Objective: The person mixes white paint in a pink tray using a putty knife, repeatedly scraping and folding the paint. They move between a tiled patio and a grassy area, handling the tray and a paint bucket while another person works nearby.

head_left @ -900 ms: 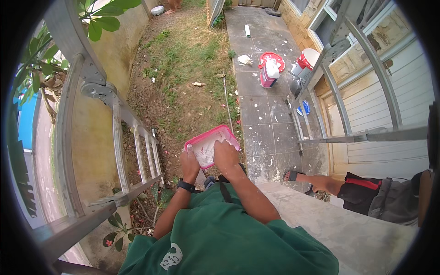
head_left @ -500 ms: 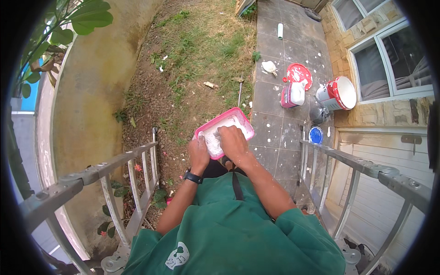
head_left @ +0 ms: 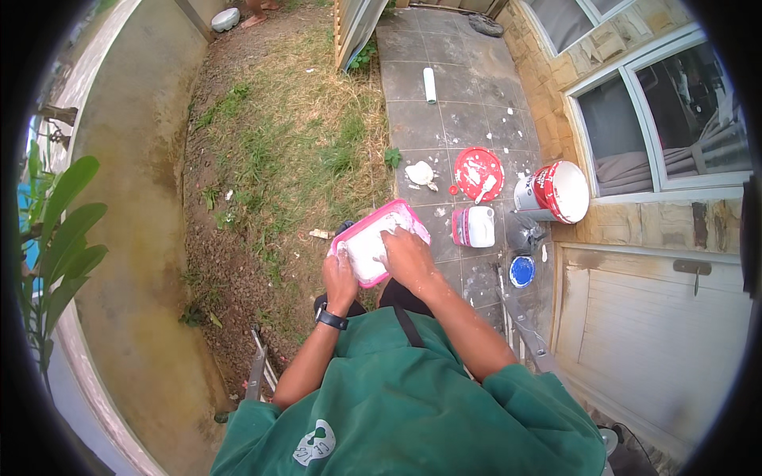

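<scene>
A pink rectangular tray [head_left: 381, 213] with white paste [head_left: 363, 250] in it is held in front of my waist. My left hand [head_left: 341, 278] grips its left edge, thumb up by the rim. My right hand [head_left: 409, 260] is over the right half of the tray, its fingers curled down at the paste. Whether something small is between those fingers is hidden. White smears show on the fingers of both hands. A black watch [head_left: 330, 319] is on my left wrist.
Right, on grey tiles: a white-and-red bucket [head_left: 569, 193], red lid [head_left: 479, 174], white-and-pink jug [head_left: 474, 227], blue lid [head_left: 521, 271] and white roller [head_left: 429, 85]. Metal ladder rails [head_left: 525, 329] flank me. A wall [head_left: 127, 198] runs left. Another person's bare feet [head_left: 255, 17] show far off.
My view has shifted, and the ladder rails now sit lower and show less. The jug and bucket appear nearer the tray. My left hand keeps the tray; my right stays over the paste.
</scene>
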`<state>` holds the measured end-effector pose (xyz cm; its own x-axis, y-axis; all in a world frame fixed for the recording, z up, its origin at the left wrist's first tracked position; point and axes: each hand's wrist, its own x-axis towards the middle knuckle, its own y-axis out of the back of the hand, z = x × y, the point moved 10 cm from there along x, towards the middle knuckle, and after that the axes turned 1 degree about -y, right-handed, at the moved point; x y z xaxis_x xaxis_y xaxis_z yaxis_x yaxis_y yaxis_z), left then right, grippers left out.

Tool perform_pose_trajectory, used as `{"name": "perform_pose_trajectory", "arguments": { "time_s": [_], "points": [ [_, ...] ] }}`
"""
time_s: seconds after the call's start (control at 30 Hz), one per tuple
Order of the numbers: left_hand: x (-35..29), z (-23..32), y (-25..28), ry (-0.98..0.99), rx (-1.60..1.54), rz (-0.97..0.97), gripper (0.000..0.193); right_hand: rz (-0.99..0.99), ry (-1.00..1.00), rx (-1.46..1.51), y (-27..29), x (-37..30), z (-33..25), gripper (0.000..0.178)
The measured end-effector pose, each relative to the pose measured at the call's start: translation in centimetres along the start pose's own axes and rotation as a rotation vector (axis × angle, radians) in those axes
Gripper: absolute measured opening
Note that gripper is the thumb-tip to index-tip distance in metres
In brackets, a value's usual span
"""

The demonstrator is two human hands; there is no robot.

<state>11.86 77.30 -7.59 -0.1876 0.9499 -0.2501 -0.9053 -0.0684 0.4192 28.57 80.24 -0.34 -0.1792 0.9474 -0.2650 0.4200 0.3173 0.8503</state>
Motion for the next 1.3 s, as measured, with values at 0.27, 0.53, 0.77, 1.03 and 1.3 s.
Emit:
{"name": "perform_pose_trajectory", "arguments": {
  "time_s": [0.27,0.53,0.77,1.03,1.3],
  "points": [
    [17.2,11.6,-5.3,-0.134,0.132,-0.034,0.054,0.105,-0.172,0.127,7.5,14.5,3.3,0.027],
    [34.4,20.2,-18.9,-0.177,0.097,-0.218,0.057,0.293,-0.183,0.243,16.6,28.7,15.7,0.011],
    [47.4,31.7,-35.7,-0.222,0.128,-0.563,0.055,0.324,-0.262,0.405,28.4,37.9,32.7,0.030],
    [48.6,43.8,-50.0,-0.258,0.086,-0.891,0.055,0.435,-0.310,0.383,35.8,40.9,40.1,0.015],
    [43.0,48.3,-60.7,-0.438,0.295,-1.390,0.051,0.623,-0.739,0.422,38.6,33.1,45.9,0.014]
  ]
}}
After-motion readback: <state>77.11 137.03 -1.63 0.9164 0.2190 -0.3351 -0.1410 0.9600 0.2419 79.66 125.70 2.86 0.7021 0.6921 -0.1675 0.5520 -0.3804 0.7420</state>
